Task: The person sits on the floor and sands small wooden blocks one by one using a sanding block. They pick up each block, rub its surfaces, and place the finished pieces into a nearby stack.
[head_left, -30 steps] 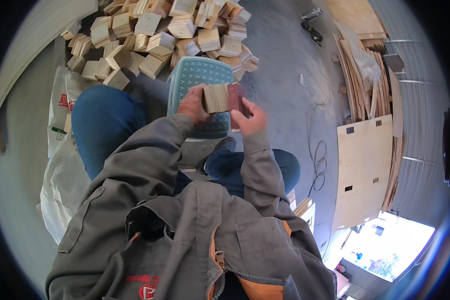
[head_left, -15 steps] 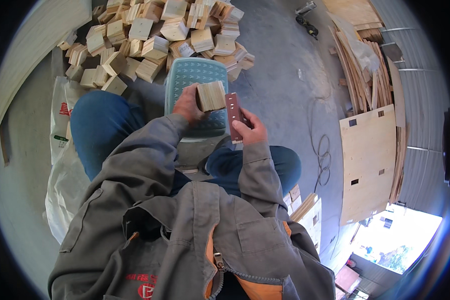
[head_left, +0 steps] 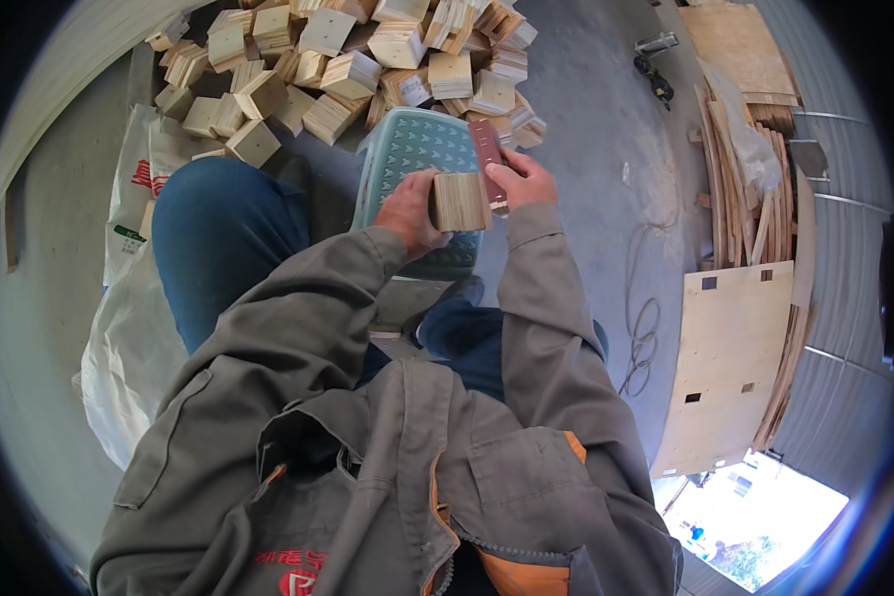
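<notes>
Over a pale blue-green plastic stool (head_left: pixel 370 189) with a raised pattern on its top, my left hand (head_left: pixel 410 211) grips a layered plywood block (head_left: pixel 462 203) from its left side. My right hand (head_left: pixel 524 181) is closed round a long reddish-brown sanding block (head_left: pixel 487 149) with small pale marks along its face. The sanding block stands tilted at the right side of the plywood block, its lower part right against that side; whether they touch I cannot tell. Fingers of both hands are partly hidden behind what they hold.
A heap of plywood blocks (head_left: pixel 353 74) lies on the floor beyond the stool. At right are a looped cable (head_left: pixel 643 343), a black-and-silver power tool (head_left: pixel 656 70), upright boards (head_left: pixel 735 179) and a notched plywood sheet (head_left: pixel 730 368). A white plastic sack (head_left: pixel 124 368) lies by my left knee.
The sanding block has moved up and away along the plywood block's right side. The plywood block has turned and sits lower in my left hand. The whole view has shifted slightly.
</notes>
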`<state>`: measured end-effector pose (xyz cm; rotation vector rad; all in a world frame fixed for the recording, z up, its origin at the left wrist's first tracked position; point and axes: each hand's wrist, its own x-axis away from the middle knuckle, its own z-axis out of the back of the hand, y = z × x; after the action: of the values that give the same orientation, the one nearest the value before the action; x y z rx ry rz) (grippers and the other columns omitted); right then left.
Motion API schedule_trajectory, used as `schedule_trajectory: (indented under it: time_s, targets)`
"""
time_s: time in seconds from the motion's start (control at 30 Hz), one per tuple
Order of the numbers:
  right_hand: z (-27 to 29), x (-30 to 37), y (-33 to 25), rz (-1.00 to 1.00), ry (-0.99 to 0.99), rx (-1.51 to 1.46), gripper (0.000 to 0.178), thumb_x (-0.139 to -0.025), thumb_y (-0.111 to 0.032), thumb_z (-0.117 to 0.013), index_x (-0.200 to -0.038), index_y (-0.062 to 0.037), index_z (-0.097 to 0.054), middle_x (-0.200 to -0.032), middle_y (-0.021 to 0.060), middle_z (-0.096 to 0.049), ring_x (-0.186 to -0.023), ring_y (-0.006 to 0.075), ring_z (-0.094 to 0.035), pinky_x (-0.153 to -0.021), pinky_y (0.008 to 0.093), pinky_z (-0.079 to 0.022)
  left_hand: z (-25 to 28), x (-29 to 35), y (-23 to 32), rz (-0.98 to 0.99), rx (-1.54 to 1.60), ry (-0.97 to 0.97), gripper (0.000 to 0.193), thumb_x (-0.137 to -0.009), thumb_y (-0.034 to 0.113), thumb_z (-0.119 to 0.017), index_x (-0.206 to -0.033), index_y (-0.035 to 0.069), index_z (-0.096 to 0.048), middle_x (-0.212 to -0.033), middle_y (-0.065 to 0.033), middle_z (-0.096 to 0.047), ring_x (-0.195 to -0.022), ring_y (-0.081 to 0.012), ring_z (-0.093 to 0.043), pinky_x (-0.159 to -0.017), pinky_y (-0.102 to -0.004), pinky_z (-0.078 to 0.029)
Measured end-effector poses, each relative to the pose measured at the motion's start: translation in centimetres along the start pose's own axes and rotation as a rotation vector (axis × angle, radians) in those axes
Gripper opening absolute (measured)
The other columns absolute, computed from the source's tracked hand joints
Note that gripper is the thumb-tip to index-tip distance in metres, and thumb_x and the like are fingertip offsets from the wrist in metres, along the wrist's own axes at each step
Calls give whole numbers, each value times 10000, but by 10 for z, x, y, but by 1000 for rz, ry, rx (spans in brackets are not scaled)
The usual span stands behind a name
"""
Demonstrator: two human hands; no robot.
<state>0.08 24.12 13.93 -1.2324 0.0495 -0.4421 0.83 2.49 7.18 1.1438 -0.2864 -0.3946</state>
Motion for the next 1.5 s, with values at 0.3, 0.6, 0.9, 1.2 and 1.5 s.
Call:
schedule_trajectory:
  time_s: [0.3,0.6,0.9,1.2,1.5]
  targets:
    - [33,115,33,-103,-5,-89,558,-907,-134,-767,-1424,30,-637,-1255,122,-726,-1089,166,-687,-936,318,-562,-5,-6,-9,5,-46,-4,891,-711,250,-918,-1460,105,-457,-1417,-193,-545,-1328,-398,-553,-1117,-440,-474]
    - [42,193,60,-246,-28,-470,636,-937,-102,-769,-1503,52,-525,-1422,176,-648,-1237,215,-657,-1044,353,-535,-9,-9,-17,34,-15,-49,1040,-648,273,-954,-1515,96,-410,-1467,-212,-505,-1379,-394,-515,-1158,-438,-448]
    - [33,185,71,-258,25,-527,602,-950,-96,-752,-1488,56,-530,-1391,161,-660,-1225,210,-658,-1019,350,-552,-2,4,-20,-5,-132,-85,1074,-648,302,-957,-1539,89,-397,-1467,-215,-500,-1366,-379,-525,-1154,-430,-456]
    - [27,182,65,-235,50,-525,573,-943,-92,-768,-1456,56,-562,-1358,164,-679,-1190,204,-676,-1001,347,-565,4,10,-26,66,-41,-138,953,-777,269,-916,-1541,31,-399,-1299,-170,-629,-1174,-273,-655,-1005,-379,-545]
    - [26,178,69,-225,83,-539,549,-922,-76,-792,-1419,56,-598,-1294,164,-710,-1132,201,-699,-963,343,-583,-5,8,-50,49,-57,-130,698,-875,137,-801,-1484,33,-478,-1188,-159,-682,-1028,-274,-707,-903,-379,-575]
